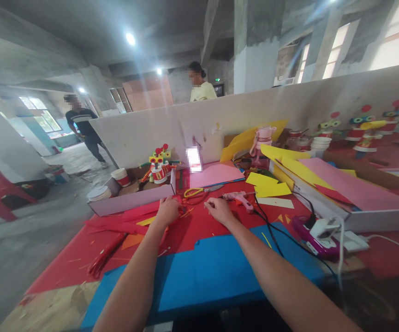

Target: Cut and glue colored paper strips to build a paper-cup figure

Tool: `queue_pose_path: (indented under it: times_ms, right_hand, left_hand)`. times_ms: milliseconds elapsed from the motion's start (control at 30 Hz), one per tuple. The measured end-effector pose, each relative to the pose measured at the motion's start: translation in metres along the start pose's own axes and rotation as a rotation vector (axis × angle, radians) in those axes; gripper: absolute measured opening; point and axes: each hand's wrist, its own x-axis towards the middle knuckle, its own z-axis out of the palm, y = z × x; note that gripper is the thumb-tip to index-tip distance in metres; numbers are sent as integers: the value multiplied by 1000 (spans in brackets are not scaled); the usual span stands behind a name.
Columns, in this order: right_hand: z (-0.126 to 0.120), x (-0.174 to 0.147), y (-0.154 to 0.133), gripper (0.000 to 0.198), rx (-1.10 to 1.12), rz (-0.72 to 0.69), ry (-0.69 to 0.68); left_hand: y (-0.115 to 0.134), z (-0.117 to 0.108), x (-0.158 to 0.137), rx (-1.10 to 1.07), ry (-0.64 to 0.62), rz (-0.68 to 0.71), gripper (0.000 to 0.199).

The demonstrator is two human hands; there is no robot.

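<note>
Right now, both your forearms stretch over the blue sheet [213, 263], hands out above the red work surface. Your left hand [168, 211] is at the right end of the red strips [123, 221], its fingers curled; whether they grip anything, I can't tell. Across from it, your right hand [219, 211] has bent fingers, thumb and forefinger drawn close together, and again I can't make out anything between them. Just past the hands and between them lie the yellow-handled scissors [207, 189], blades pointing right. Close beside your right hand sits the pink glue gun [240, 199], nozzle toward the yellow paper pieces [268, 185], while black cable loops down behind it. Beyond, the pink sheet [216, 174] lies flat, and over on the left, the little figures [159, 171] stand by the shallow box [133, 199].
</note>
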Motion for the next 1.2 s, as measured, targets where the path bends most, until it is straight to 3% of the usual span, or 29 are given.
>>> queue_pose_path:
  times_ms: [200,367,533,733,867,1067,1200]
  right_hand:
    - [0,0,0,24,-3,7,-5]
    - [0,0,0,24,-4,14,-4]
    - [1,0,1,24,-9,8,-3]
    - [1,0,0,24,-3,7,-5]
    - [1,0,-1,24,-22,8,-13]
    - [1,0,0,24,-24,6,-29]
    - [1,0,1,23,-20,6,-32]
  left_hand:
    - [-2,0,-1,-5,31,-61,38]
    - [2,3,1,-35,-9,14,36]
    - [6,3,2,14,47,-21,37]
    - [6,2,2,-83,-16,66,46]
    - [9,1,-1,-63,35,59,53]
    - [18,-6,-3,-72,-22,151,47]
    - [7,-19,-9,-41,63,31,39]
